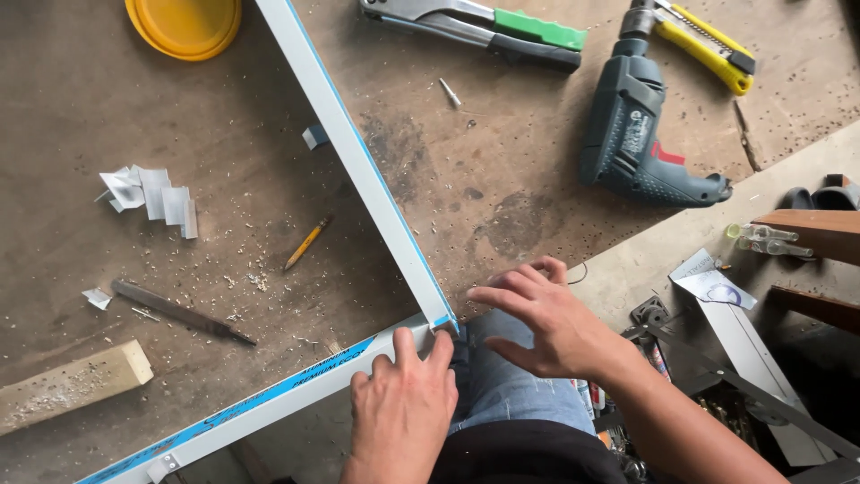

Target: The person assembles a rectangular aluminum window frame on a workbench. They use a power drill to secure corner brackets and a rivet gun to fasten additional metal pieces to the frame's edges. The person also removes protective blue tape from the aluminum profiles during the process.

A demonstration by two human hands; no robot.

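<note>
While the 2 aluminium frame rails (358, 170) are meeting at the corner joint (442, 324), left hand (403, 403) is pinching it, right hand (546, 323) hovering beside, fingers spread, joint seemingly unfastened.

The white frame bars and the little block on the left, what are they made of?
White frame bars: probably painted or coated aluminium, going by the smooth, thin, straight profile under blue protective film. Block: looks like pale raw wood, rough and unpainted.

A blue printed protective film (309, 372) is seen along the near white aluminium bar (269, 403). A white label with red (638, 125) is carried on the dark drill (632, 134), far right.
</note>
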